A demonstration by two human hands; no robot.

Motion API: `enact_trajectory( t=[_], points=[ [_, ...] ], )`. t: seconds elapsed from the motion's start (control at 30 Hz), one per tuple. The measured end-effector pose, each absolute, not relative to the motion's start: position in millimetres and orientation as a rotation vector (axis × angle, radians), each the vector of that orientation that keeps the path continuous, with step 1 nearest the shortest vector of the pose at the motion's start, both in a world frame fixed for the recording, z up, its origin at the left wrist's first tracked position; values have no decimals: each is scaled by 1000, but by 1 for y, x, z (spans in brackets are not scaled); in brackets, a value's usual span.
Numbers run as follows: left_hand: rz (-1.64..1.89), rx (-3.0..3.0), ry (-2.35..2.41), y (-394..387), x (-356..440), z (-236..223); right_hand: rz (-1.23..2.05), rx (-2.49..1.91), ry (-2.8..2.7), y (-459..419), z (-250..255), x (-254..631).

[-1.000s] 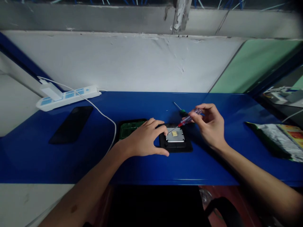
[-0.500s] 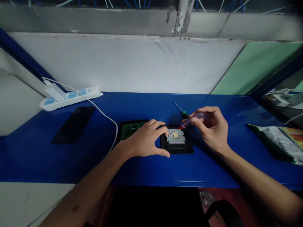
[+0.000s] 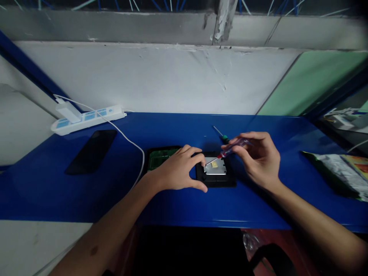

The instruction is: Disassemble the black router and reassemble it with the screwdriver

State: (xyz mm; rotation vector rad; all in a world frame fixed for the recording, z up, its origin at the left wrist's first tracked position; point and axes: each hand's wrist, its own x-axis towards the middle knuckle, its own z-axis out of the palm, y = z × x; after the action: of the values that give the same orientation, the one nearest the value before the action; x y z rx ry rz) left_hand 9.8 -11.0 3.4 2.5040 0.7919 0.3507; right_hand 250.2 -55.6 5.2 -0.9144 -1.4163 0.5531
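Head view: a screwdriver (image 3: pixel 229 150) is grasped in the right hand's (image 3: pixel 263 160) grip; the metal plate (image 3: pixel 220 167) is already uncovered, still seated in black casing (image 3: pixel 217 182); the left hand's (image 3: pixel 176 170) grip is released.

- Here's the black casing (image 3: pixel 215 181), matt, plastic-looking!
- Set in it, a smooth metal plate (image 3: pixel 220 169), softly gleaming.
- Angling over it, a screwdriver (image 3: pixel 229 150): glossy, see-through plastic handle, bright metal shaft.
- Spreading beneath it, the blue tabletop (image 3: pixel 178 207), smooth with a sheen.
- Far right of it, a crinkled, shiny, foil-like bag (image 3: pixel 339 174).
- Well left of it, a smooth white plastic power strip (image 3: pixel 93 119).
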Motion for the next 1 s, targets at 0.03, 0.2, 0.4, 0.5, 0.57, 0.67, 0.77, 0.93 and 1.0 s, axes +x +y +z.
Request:
enact_trajectory(
  t=[0.03, 0.2, 0.4, 0.5, 0.57, 0.67, 0.77, 0.93, 1.0],
  points=[
    [356, 2506, 793, -11, 10, 3, 554, -905, -1431, -55, 5, 250],
    [359, 2526, 795, -11, 11, 3, 588, -854, -1569, -53, 11, 247],
    [364, 2518, 811, -12, 13, 5, 598, -884, -1883, -46, 35, 236],
    [358, 2507, 810, -11, 13, 3, 533, -871, -1997, -43, 42, 230],
    [357, 2511, 801, -11, 13, 1, 499, -860, -2014, -43, 40, 227],
    [367, 2536, 795, -10, 13, -1, 497, -865, -1962, -45, 31, 225],
    [373, 2567, 784, -11, 12, -1, 520, -890, -1862, -47, 23, 222],
    [366, 2587, 783, -11, 13, 0, 454, -834, -1795, -49, 16, 218],
    [368, 2589, 784, -11, 13, 0, 429, -818, -1777, -49, 14, 217]
  ],
)
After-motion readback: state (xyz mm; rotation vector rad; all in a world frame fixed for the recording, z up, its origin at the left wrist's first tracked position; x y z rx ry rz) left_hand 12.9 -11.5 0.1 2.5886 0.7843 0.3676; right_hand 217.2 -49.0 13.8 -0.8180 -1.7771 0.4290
